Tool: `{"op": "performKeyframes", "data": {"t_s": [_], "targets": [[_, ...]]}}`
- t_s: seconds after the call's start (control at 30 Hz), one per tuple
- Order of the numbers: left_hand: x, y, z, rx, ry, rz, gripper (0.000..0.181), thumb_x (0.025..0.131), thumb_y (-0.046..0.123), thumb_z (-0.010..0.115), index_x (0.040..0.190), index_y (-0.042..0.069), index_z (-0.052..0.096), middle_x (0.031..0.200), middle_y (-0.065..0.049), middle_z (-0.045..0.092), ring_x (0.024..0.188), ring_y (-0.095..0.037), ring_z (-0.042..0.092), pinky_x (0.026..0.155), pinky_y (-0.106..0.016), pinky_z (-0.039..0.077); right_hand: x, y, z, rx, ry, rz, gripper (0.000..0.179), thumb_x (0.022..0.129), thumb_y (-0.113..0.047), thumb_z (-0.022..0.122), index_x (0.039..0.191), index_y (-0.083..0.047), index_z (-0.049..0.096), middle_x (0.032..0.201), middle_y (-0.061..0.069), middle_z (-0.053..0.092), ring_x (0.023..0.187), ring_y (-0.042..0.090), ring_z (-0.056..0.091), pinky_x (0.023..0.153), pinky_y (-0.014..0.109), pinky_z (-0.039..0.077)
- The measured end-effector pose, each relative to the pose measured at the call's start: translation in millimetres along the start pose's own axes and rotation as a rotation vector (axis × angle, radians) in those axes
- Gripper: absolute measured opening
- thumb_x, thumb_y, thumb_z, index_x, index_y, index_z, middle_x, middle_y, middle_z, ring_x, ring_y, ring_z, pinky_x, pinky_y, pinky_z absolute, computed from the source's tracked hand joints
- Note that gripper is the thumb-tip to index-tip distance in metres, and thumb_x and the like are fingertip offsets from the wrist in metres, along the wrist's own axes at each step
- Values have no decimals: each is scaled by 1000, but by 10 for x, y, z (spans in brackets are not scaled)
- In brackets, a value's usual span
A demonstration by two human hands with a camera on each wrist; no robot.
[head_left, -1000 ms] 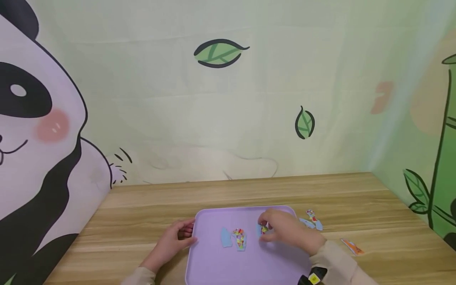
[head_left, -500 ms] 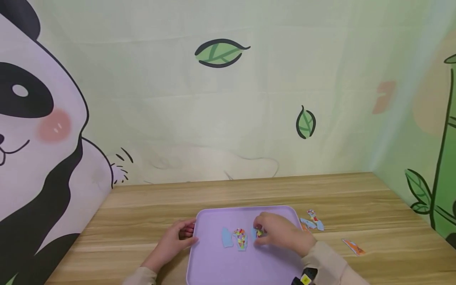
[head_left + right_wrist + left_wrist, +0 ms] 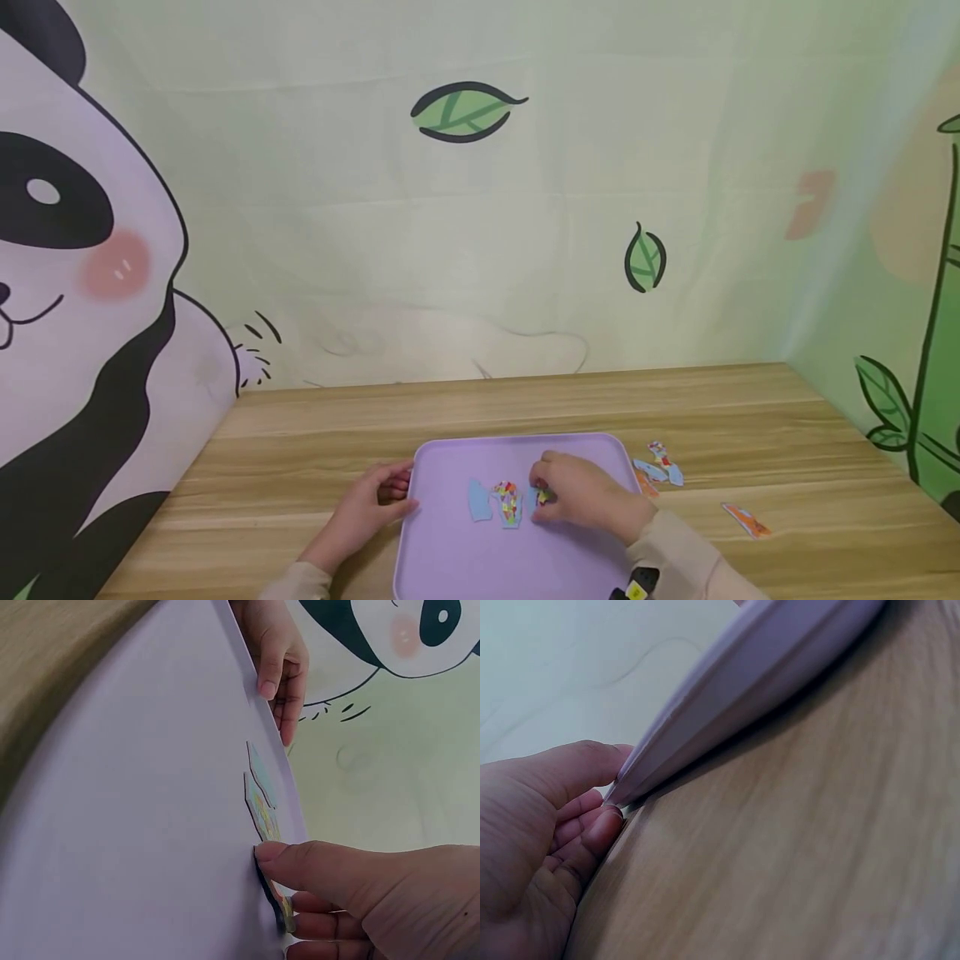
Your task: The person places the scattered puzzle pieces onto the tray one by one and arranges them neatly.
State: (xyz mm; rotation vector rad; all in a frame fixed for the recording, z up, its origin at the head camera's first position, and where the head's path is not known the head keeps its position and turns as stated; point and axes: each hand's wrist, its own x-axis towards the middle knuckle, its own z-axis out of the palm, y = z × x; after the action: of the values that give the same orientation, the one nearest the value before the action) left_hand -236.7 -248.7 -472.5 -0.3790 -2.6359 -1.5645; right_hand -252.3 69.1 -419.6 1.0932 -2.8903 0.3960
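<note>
My left hand is at the left edge of the purple tray; in the left wrist view its thumb and fingers pinch the tray's rim. Over the tray's right half, my right hand holds a blue puzzle piece with a multicoloured patch between thumb and fingers, its right part hidden by the hand. To its left lie a multicoloured puzzle piece and a plain blue puzzle piece, side by side with a narrow gap. In the right wrist view the held piece is close over the tray, tilted.
Right of the tray, several blue, orange and patterned puzzle pieces lie bunched on the wooden table. An orange piece lies farther right. A wall cloth with a panda and leaves stands behind the table.
My right hand has moved left with the puzzle piece, nearer the two pieces on the tray. An orange piece right of the tray has come into view. The left hand stays at the rim.
</note>
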Motion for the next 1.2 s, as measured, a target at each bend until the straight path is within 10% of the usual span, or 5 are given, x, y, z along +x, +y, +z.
{"op": "performKeyframes", "data": {"t_s": [1.2], "targets": [[5, -28, 5, -1, 11, 20, 55, 78, 2, 76, 127, -11, 54, 109, -20, 61, 91, -6, 59, 82, -17, 56, -67, 30, -103, 13, 0, -6, 38, 73, -29, 81, 102, -7, 68, 88, -1, 57, 77, 10, 55, 68, 24, 50]]}}
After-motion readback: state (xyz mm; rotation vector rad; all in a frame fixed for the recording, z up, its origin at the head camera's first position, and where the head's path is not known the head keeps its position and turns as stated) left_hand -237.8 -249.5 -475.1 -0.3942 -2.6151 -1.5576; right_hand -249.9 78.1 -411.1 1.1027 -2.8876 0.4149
